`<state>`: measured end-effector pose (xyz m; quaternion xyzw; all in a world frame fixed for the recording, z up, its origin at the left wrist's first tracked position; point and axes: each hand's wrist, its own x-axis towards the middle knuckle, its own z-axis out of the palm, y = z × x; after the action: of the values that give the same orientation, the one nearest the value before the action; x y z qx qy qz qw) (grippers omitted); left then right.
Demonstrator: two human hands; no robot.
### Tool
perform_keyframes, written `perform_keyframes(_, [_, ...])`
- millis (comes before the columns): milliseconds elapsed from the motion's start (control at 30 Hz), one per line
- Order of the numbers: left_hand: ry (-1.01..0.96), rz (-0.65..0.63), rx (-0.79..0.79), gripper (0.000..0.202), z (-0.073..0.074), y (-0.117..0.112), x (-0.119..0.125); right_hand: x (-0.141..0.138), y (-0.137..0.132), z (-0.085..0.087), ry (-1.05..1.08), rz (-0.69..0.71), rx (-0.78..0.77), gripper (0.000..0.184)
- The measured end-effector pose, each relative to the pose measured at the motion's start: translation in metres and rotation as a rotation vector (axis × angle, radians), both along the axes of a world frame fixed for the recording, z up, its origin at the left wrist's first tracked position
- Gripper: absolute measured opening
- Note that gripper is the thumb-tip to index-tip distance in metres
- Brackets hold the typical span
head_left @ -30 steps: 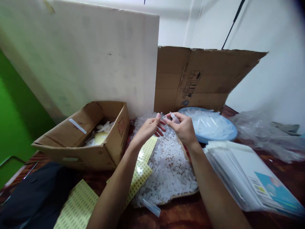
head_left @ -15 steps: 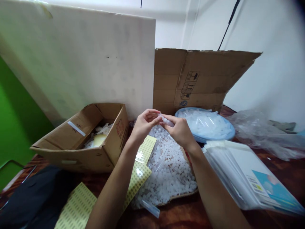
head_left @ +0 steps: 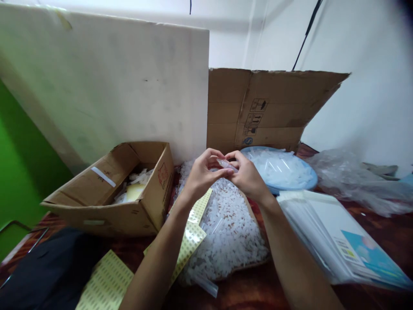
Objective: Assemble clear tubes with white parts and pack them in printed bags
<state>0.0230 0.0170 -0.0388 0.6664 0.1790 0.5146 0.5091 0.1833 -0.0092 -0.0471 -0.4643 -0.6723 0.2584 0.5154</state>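
Both hands meet at the centre of the view over the heap of small white plastic pieces [head_left: 227, 234]. The left hand [head_left: 201, 174] and the right hand [head_left: 247, 176] each close their grip on one small clear tube [head_left: 226, 164], pinched from either end between fingertips, probably so that it stays steady while the two ends are worked together. The tube is held clear of the heap, just above its far edge.

The heap lies on a piece of cardboard on the brown counter [head_left: 387, 232]. At 9 o'clock of the hands an open cardboard box [head_left: 129, 202] holds white and yellowish scraps. At 2 o'clock a blue basin [head_left: 308, 183] is filled with clear plastic pieces. Yellow label sheets [head_left: 190, 234] lie under the left forearm, within easy reach. At 4 o'clock a stack of clear printed bags [head_left: 335, 234] rests flat. A flattened carton [head_left: 267, 107] and a pale board [head_left: 112, 82] stand at 12 o'clock, walling the back.
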Motion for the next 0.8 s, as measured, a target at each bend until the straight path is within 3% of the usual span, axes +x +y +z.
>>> perform_keyframes(133, [-0.049, 0.126, 0.000, 0.039, -0.001, 0.004, -0.002, 0.000, -0.001, 0.003, -0.015, -0.045, 0.141, 0.038])
perform_keyframes(267, [-0.121, 0.219, -0.059, 0.040, 0.003, 0.008, -0.011, 0.002, -0.006, 0.010, 0.020, -0.052, 0.228, 0.020])
perform_keyframes(333, [-0.126, 0.211, -0.047, 0.040, 0.006, 0.008, -0.015, 0.002, -0.009, 0.012, 0.061, -0.011, 0.203, 0.018])
perform_keyframes(567, [-0.086, 0.177, 0.012, 0.040, 0.013, 0.002, -0.023, -0.001, -0.009, 0.010, 0.212, 0.143, 0.002, 0.047])
perform_keyframes(800, [-0.037, 0.239, 0.031, 0.040, 0.012, 0.005, -0.029, -0.005, -0.007, 0.011, 0.324, 0.174, 0.099, 0.038])
